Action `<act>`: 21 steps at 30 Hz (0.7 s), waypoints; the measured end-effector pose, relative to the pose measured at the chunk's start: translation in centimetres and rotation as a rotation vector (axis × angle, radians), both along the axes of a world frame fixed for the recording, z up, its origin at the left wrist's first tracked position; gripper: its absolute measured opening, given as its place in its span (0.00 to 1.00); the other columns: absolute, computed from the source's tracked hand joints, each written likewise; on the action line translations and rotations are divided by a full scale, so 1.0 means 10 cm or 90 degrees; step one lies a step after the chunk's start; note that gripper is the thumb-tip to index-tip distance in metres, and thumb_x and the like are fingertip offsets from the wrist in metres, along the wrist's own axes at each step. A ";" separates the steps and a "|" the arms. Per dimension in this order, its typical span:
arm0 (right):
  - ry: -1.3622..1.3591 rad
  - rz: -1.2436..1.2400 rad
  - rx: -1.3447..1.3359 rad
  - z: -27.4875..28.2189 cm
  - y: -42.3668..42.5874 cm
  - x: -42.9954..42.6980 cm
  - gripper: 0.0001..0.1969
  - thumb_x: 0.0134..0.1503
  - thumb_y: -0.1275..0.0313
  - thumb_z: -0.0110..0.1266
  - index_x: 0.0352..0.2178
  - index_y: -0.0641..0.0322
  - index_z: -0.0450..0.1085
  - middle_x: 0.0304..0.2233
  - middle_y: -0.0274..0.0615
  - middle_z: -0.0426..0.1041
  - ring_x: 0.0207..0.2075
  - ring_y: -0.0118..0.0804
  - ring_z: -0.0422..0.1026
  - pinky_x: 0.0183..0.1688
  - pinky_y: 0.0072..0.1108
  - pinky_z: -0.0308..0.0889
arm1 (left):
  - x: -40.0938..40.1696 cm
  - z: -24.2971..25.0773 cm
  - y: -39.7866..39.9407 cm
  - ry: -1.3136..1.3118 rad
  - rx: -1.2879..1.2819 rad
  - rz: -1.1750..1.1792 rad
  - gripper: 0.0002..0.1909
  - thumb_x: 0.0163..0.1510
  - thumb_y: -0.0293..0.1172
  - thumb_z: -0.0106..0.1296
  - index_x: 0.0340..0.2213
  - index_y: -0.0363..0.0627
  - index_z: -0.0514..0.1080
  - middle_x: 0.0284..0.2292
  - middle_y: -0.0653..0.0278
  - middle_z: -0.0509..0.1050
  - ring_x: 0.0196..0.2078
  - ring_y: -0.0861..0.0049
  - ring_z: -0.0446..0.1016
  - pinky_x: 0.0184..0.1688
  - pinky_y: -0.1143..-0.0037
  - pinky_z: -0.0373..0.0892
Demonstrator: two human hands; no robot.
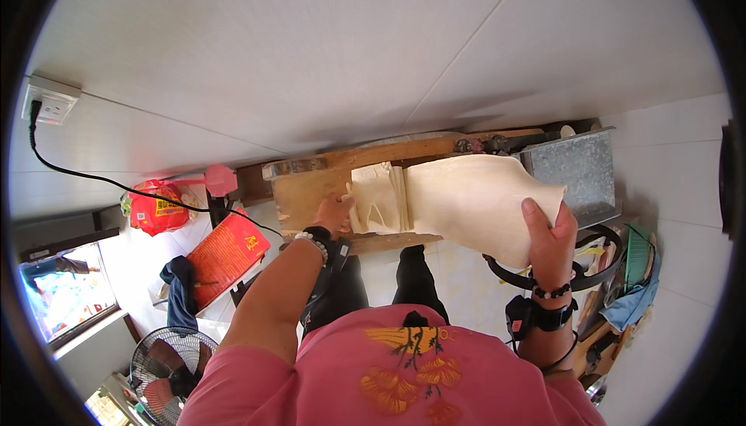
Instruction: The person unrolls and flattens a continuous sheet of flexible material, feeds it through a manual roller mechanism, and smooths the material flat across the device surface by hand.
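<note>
A wide, pale sheet of dough [466, 198] stretches across a wooden board [303, 193] on a narrow bench. Its left part lies in a folded stack [376, 198]. My left hand [335, 214] touches the stack's left edge, where the sheet's edge seems to lie between thumb and fingers. At the other end, my right hand [551, 228] grips the free end of the sheet, thumb on top, and holds it off the board near a galvanized metal tray [574, 169]. The fingers under the sheet are hidden.
A black wheel [606, 257] sits below the metal tray. Left of the board are a red box [230, 257], a red plastic bag [157, 207] and a standing fan [169, 367]. A black cord [116, 183] runs from a wall socket [53, 99] towards the bench. The wall borders the bench's far side.
</note>
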State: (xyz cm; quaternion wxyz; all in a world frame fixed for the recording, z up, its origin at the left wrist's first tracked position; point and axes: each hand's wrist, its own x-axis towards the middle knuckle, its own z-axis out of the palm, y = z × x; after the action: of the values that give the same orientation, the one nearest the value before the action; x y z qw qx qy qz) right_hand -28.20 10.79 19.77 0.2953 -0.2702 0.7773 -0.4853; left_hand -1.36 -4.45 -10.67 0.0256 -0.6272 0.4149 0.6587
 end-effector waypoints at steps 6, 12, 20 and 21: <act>0.005 -0.001 0.047 -0.10 0.14 0.02 0.13 0.54 0.74 0.51 0.40 0.70 0.67 0.33 0.36 0.73 0.32 0.21 0.67 0.36 0.16 0.64 | -0.23 0.08 0.13 -0.047 -0.075 -0.114 0.18 0.45 0.36 0.53 0.34 0.33 0.71 0.24 0.56 0.74 0.21 0.71 0.74 0.17 0.74 0.70; 0.039 0.013 0.071 -0.03 0.27 -0.14 0.12 0.53 0.74 0.52 0.38 0.70 0.68 0.31 0.38 0.73 0.31 0.23 0.68 0.36 0.17 0.64 | 0.38 -0.42 0.17 -0.052 -0.110 -0.345 0.16 0.47 0.31 0.52 0.38 0.38 0.70 0.35 0.57 0.73 0.32 0.67 0.75 0.28 0.70 0.74; 0.104 0.045 0.126 -0.08 0.31 -0.23 0.12 0.52 0.73 0.51 0.37 0.70 0.68 0.30 0.41 0.74 0.30 0.26 0.70 0.34 0.18 0.64 | -0.18 -0.12 -0.01 -0.036 0.080 0.094 0.20 0.48 0.41 0.54 0.37 0.36 0.72 0.34 0.57 0.73 0.32 0.71 0.73 0.31 0.72 0.69; 0.106 0.036 0.133 -0.10 0.33 -0.25 0.12 0.52 0.73 0.51 0.37 0.70 0.68 0.30 0.41 0.74 0.30 0.26 0.70 0.34 0.18 0.64 | -0.35 0.16 -0.02 -0.117 0.054 0.003 0.23 0.48 0.44 0.54 0.38 0.36 0.71 0.33 0.58 0.73 0.32 0.71 0.73 0.31 0.72 0.69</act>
State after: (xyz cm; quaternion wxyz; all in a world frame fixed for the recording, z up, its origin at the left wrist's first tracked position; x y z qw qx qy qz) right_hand -30.74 14.11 18.75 0.2700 -0.2989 0.8376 -0.3690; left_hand -4.84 -4.65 -9.05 0.0881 -0.6846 0.3810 0.6151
